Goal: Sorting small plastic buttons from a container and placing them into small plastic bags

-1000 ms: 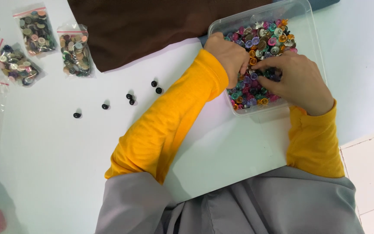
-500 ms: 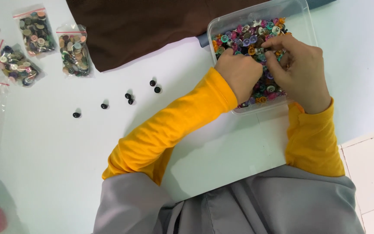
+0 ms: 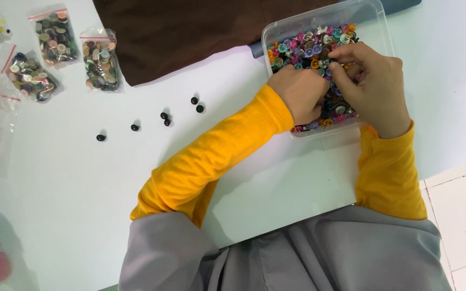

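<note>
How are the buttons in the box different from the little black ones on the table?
The buttons in the clear box come in many colours, while the loose buttons on the table are all black. The box buttons lie heaped together; the black ones lie apart, scattered in a line. Both hands, left hand and right hand, dig in the box; nobody touches the black ones. All are small and round.

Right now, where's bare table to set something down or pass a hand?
Free: white table below the black buttons, left of the left sleeve; also right of the clear tub. Crowded: tub, with left hand and right hand inside; button bags top left; brown cloth.
</note>
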